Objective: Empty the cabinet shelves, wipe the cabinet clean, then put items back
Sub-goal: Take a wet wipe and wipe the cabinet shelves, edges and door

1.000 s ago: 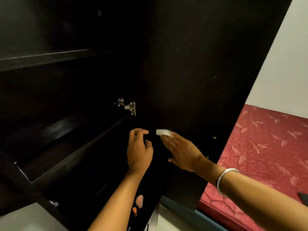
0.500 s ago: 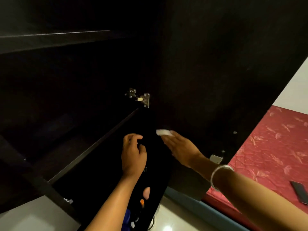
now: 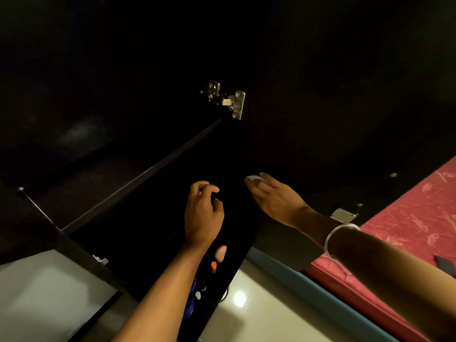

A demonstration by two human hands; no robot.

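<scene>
From the head camera, the dark cabinet (image 3: 320,95) fills most of the view, its door open with a metal hinge (image 3: 227,99) at the inner edge. The right hand (image 3: 274,198) lies flat, fingers straight, pressing a small white cloth (image 3: 253,178) against the door's inner face. The left hand (image 3: 203,213) hovers beside it at the door's edge, fingers curled; whether it holds anything I cannot tell. A shelf edge (image 3: 138,178) runs diagonally left; a red bed (image 3: 414,218) lies to the right.

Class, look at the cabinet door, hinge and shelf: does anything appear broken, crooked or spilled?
Nothing stands out. The hinge sits intact, the shelf edge runs straight, and the right hand presses a white cloth flat on the door.
</scene>
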